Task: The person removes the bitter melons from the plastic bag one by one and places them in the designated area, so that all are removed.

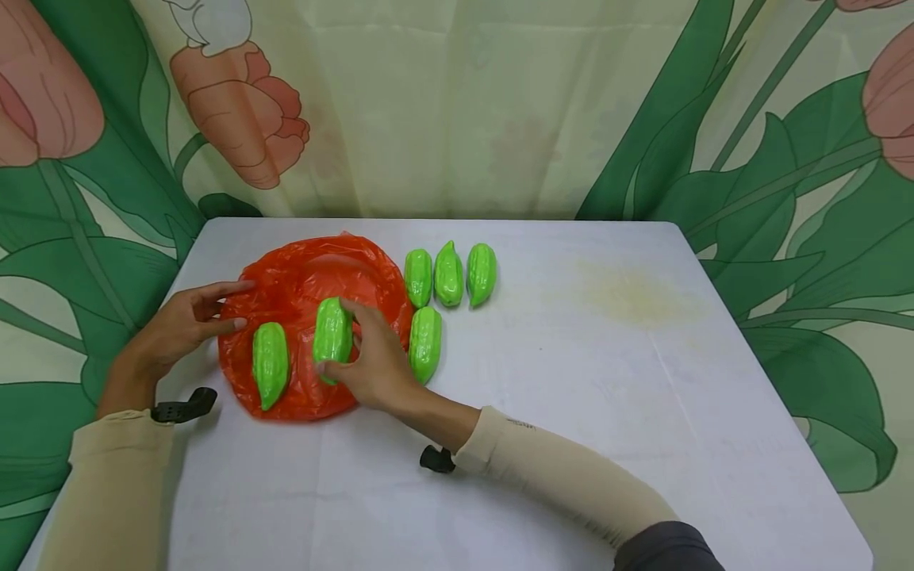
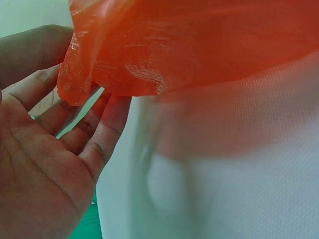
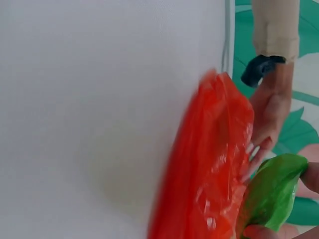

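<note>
A red plastic bag (image 1: 300, 277), spread out round with a circular outline under its film, lies on the left of the table. My left hand (image 1: 178, 325) holds its left rim, thumb on one side and fingers on the other, as the left wrist view shows. Over the bag my right hand (image 1: 378, 357) grips a glossy green ridged gourd (image 1: 332, 337) between thumb and fingers. In the right wrist view that gourd (image 3: 274, 191) hangs beside the bag. Another green gourd (image 1: 270, 365) rests on the bag, left of the held one.
Right of the bag, a row of three green gourds (image 1: 449, 274) lies near the back, with one more gourd (image 1: 425, 345) in front of them. They sit on a white-covered table (image 1: 571, 381). A flower-printed curtain (image 1: 457, 111) hangs behind it.
</note>
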The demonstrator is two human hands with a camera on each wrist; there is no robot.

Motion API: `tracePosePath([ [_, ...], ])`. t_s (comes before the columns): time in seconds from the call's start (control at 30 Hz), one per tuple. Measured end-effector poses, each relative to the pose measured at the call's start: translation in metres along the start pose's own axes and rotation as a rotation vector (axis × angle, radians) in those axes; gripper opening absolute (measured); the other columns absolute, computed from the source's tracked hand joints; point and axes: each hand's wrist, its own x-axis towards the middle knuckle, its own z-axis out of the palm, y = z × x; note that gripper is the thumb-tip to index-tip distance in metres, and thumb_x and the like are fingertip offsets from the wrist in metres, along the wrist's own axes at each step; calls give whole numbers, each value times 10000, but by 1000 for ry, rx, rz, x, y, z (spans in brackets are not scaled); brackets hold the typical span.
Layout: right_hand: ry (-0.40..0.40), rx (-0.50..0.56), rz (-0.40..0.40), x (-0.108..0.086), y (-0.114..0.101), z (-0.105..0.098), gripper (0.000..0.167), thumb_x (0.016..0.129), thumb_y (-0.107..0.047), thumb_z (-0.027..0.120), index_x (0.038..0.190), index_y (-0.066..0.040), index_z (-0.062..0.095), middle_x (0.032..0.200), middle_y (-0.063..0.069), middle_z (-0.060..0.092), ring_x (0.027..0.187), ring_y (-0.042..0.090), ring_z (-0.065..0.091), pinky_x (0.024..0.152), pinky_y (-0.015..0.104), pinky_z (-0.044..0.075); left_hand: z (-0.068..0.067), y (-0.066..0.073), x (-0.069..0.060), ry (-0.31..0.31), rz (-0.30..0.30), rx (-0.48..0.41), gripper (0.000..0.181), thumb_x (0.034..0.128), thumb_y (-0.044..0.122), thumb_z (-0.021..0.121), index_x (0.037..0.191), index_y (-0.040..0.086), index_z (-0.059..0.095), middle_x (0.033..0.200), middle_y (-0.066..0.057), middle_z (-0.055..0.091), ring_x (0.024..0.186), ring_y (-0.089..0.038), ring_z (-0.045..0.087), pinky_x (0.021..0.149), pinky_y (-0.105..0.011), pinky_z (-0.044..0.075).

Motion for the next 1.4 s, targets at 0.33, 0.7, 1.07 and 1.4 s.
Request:
tracePosePath([
  [0.33,82,78,16,-8,8,-33,937,884,-101,872,1658,-172,347,1651,6,390,1544,156,410,1188,344,460,0,-1,1,12,3,14,625,1025,217,722,1585,81,478,1427,139,496,1172,-38,500,819,-221,608],
  [0.7,152,108,35,-19,21,-59,935,873,-64,871,1650,-186,366,1656,14,387,1564,177,404,1187,300,440,-1,0,3,8,0,21,624,1025,221,722,1584,85,481,1494,24,489,1178,-50,496,825,-220,604],
  [1.07,201,101,80,-29,42,-84,931,880,-35,856,1650,-172,352,1680,-21,345,1576,169,378,1179,283,434,-1,0,2,4,11,9,626,1024,213,722,1588,90,477,1505,5,478,1185,-41,492,825,-221,605],
  [1.4,231,95,129,-37,61,-102,930,883,-47,857,1651,-191,353,1673,25,348,1576,201,389,1173,290,448,1,0,4,-1,-9,-8,632,1020,215,729,1587,95,479,1356,228,503,1165,-41,513,830,-213,598],
])
